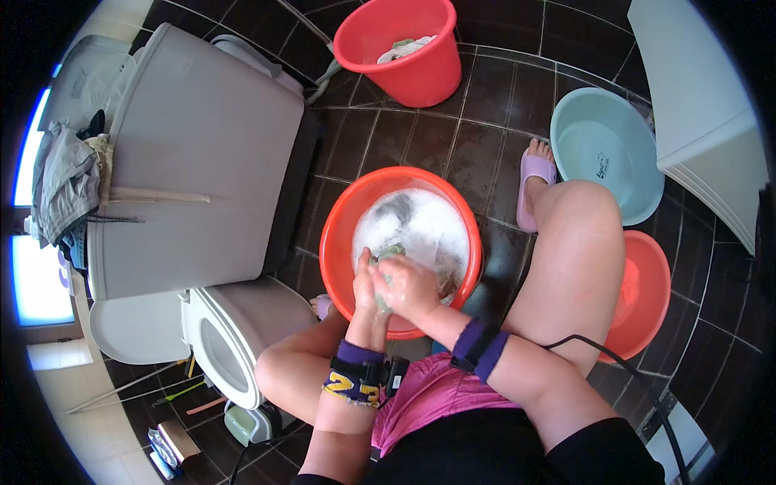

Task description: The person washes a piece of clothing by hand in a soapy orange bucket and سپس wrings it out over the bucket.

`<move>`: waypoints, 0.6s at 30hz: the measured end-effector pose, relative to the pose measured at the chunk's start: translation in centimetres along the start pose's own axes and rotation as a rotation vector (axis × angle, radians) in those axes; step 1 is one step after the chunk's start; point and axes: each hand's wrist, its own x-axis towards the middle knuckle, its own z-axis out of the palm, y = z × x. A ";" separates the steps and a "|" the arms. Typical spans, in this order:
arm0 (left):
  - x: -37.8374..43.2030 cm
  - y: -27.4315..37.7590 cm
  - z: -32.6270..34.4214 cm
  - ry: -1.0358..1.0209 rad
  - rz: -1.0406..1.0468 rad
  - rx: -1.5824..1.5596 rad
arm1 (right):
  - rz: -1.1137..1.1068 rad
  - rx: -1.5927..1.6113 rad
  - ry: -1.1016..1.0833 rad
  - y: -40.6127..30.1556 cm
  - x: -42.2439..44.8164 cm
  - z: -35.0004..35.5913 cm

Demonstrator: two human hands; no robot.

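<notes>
A wet green cloth (393, 250) is squeezed between my two hands above a red-orange plastic basin (334, 242). My left hand (364, 284) presses against it from the left, its fingers pointing away from me. From the right, my right hand (410, 287) is closed over the cloth, knuckles up, hiding most of it. White suds (424, 215) cover much of the basin's water. A dark grey patch shows through the foam at the far side, and brownish fabric (448, 276) lies near the right wall. Both wrists wear purple bands with black straps.
Beyond the basin stands a red bucket (424, 79) with cloths inside. A pale blue basin (600, 139) and a smaller red basin (655, 273) sit at right. On the left are a toilet (233, 339) and a grey cabinet-like unit (200, 151) with clothes (66, 176) on top. Cables trail beside me.
</notes>
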 end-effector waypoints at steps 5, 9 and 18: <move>-0.1 0.8 -0.2 0.063 0.103 -0.122 | 0.197 0.052 -0.046 0.9 1.8 -0.9; -1.1 2.2 0.9 -0.042 0.152 -0.093 | 0.407 0.118 -0.284 2.3 1.8 -0.9; 1.4 3.0 -2.6 -0.167 0.219 -0.008 | 0.297 0.089 -0.759 0.4 1.2 -1.8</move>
